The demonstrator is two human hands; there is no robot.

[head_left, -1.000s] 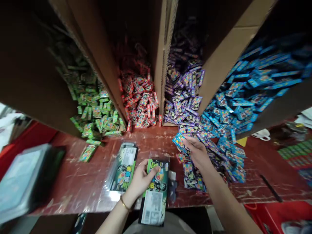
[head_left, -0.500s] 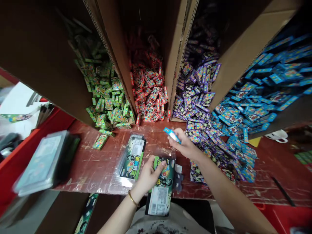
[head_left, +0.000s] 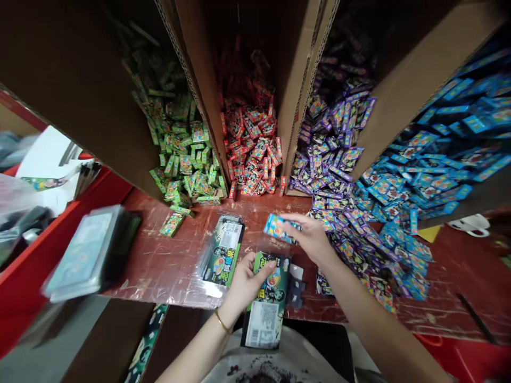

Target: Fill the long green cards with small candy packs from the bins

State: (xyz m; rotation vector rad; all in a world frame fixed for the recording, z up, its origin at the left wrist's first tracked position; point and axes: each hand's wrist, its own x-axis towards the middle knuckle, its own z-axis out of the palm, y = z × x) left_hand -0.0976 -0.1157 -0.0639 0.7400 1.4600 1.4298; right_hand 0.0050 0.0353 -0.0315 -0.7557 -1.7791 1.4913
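My left hand [head_left: 249,284] grips a green-and-black printed box [head_left: 266,316] at the table's front edge, thumb across its upper face. The box's top end points away from me, and a dark, cut-out flap [head_left: 296,291] shows at its right side. Above it, my right hand [head_left: 309,236] pinches a small blue packet [head_left: 279,227], its printed face tipped up. Left of the held box lies a stack of similar printed boxes [head_left: 224,252] in clear plastic. Purple packets [head_left: 355,234] lie in a heap beside my right wrist.
Cardboard bins hold green packets [head_left: 199,175], red packets [head_left: 255,159], purple packets and blue packets [head_left: 423,165]. A plastic-wrapped stack [head_left: 82,250] stands at the table's left edge, near a red crate [head_left: 24,276]. A dark strip [head_left: 477,319] lies at right.
The blue packet in my right hand has turned from edge-on to showing its printed face. My left hand keeps its grip on the box. The whole view has shifted slightly.
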